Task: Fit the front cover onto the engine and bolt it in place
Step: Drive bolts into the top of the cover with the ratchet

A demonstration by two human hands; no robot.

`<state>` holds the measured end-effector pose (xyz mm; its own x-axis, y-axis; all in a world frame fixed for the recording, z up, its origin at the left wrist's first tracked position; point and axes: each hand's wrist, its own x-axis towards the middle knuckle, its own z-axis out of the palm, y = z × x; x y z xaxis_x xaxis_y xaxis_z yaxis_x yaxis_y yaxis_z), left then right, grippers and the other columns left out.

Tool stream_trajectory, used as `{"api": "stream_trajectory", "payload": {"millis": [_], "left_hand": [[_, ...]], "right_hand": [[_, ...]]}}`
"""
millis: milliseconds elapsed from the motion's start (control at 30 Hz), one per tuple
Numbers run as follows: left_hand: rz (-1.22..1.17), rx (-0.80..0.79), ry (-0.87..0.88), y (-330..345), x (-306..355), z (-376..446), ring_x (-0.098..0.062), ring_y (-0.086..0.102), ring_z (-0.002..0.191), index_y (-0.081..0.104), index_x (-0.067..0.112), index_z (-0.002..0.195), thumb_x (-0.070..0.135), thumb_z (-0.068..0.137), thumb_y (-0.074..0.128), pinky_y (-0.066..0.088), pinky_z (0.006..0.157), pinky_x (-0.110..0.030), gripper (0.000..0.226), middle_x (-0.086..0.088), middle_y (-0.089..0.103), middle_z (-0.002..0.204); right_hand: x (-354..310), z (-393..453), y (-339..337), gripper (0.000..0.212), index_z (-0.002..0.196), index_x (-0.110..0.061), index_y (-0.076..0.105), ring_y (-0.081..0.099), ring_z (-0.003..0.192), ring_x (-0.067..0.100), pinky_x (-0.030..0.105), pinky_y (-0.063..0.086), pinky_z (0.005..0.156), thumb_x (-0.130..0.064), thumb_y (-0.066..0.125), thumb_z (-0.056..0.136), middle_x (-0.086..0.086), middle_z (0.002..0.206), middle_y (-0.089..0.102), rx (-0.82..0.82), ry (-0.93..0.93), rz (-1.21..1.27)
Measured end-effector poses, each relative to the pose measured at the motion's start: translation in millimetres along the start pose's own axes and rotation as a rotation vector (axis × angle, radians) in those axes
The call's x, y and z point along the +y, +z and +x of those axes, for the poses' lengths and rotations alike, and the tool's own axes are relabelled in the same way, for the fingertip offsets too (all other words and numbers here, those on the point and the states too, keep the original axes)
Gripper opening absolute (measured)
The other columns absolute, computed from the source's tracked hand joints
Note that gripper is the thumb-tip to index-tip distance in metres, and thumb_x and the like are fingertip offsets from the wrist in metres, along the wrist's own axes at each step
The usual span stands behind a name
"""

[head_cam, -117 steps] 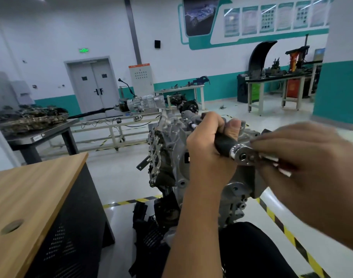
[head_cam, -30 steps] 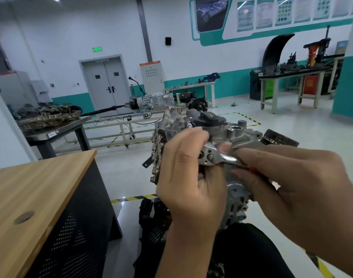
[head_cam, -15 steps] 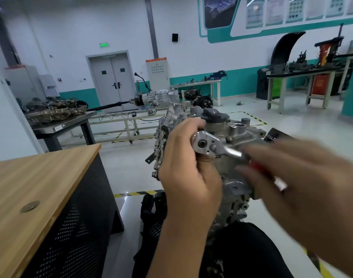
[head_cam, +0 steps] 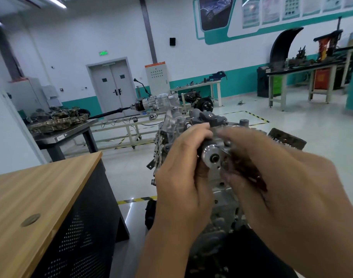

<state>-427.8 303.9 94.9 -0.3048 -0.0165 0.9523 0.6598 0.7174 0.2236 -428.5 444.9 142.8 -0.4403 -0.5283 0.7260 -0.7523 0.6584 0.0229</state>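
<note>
Ratchet (head_cam: 211,157) work at the engine (head_cam: 191,121), mid-scene beyond the wooden desk (head_cam: 41,189): our left hand (head_cam: 183,177) wraps the socket end, our blurred right hand (head_cam: 276,177) curls round the handle; we'd keep it square on the bolt, short even swings

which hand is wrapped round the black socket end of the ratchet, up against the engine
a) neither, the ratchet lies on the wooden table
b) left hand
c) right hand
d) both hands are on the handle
b: the left hand has its fingers curled round the dark socket part just behind the round ratchet head, in front of the engine, while the blurred right hand is on the handle side.
</note>
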Motion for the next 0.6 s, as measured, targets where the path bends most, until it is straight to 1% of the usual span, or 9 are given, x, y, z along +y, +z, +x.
{"api": "stream_trajectory", "payload": {"millis": [33,100,167,233,300,367,400,500,600], "left_hand": [[0.010,-0.036,-0.004,-5,0,0,-0.013,0.063,0.120,0.061,0.002,0.128,0.004,0.103,0.048,0.048,0.100,-0.026,0.029,-0.005,0.067,0.126],[-0.029,-0.129,0.006,-14,-8,1,-0.013,0.060,0.125,0.059,0.005,0.135,0.005,0.098,0.054,0.049,0.102,-0.033,0.037,0.000,0.063,0.135],[0.081,-0.144,-0.101,-26,-23,8,-0.020,0.055,0.130,0.052,0.017,0.146,0.031,0.091,0.063,0.050,0.103,-0.045,0.058,0.009,0.049,0.151],[0.259,-0.015,-0.335,-35,-43,24,-0.023,0.057,0.121,0.049,0.032,0.148,0.049,0.085,0.067,0.052,0.100,-0.045,0.068,0.016,0.043,0.151],[0.285,0.008,-0.524,-28,-65,49,-0.009,0.062,0.108,0.062,0.030,0.137,0.034,0.089,0.068,0.054,0.099,-0.042,0.049,0.015,0.060,0.133],[0.082,-0.122,-0.718,-10,-82,73,0.000,0.064,0.099,0.077,0.030,0.113,0.020,0.089,0.069,0.053,0.101,-0.041,0.026,0.018,0.072,0.109],[-0.011,-0.202,-0.785,-1,-89,82,-0.003,0.066,0.099,0.081,0.031,0.099,0.017,0.088,0.069,0.053,0.101,-0.043,0.022,0.017,0.075,0.101],[-0.162,-0.278,-0.856,10,-106,85,-0.017,0.072,0.099,0.083,0.034,0.088,0.022,0.084,0.069,0.054,0.098,-0.050,0.019,0.011,0.079,0.091],[-0.224,-0.218,-0.819,12,-115,76,-0.012,0.073,0.099,0.081,0.039,0.088,0.028,0.087,0.070,0.054,0.099,-0.047,0.016,0.014,0.079,0.092]], "right_hand": [[9,2,3,0.030,0.121,-0.037,0.047,0.065,0.094,0.028,0.046,0.054,0.071,-0.020,0.053,0.097,-0.006,0.099,0.053,-0.010,-0.016,0.132],[-1,-9,9,0.033,0.124,-0.031,0.052,0.059,0.072,0.028,0.044,0.053,0.055,-0.020,0.054,0.094,-0.002,0.095,0.050,0.061,-0.035,0.194],[8,-15,10,0.034,0.122,-0.028,0.052,0.049,0.057,0.029,0.043,0.049,0.042,-0.022,0.063,0.091,0.003,0.090,0.046,0.192,-0.078,0.154],[5,-17,15,0.035,0.118,-0.024,0.050,0.046,0.053,0.033,0.043,0.048,0.041,-0.017,0.067,0.088,0.006,0.086,0.046,0.181,-0.100,0.126],[-1,-17,23,0.023,0.109,-0.017,0.051,0.047,0.050,0.035,0.045,0.049,0.041,-0.014,0.065,0.091,0.009,0.080,0.051,0.223,-0.048,0.178],[-3,-11,22,0.010,0.099,-0.012,0.055,0.047,0.045,0.032,0.043,0.046,0.039,-0.021,0.060,0.098,0.005,0.070,0.052,0.295,0.041,0.219],[-7,-9,20,0.015,0.095,-0.011,0.056,0.047,0.042,0.028,0.040,0.043,0.037,-0.025,0.057,0.102,0.001,0.063,0.051,0.333,0.094,0.236],[-20,-5,20,0.022,0.090,-0.016,0.051,0.047,0.037,0.015,0.037,0.041,0.033,-0.036,0.058,0.098,-0.007,0.051,0.050,0.383,0.263,0.309],[-33,-6,27,0.027,0.089,-0.018,0.049,0.051,0.039,0.017,0.041,0.044,0.034,-0.042,0.059,0.094,-0.008,0.051,0.052,0.408,0.355,0.307]]}}
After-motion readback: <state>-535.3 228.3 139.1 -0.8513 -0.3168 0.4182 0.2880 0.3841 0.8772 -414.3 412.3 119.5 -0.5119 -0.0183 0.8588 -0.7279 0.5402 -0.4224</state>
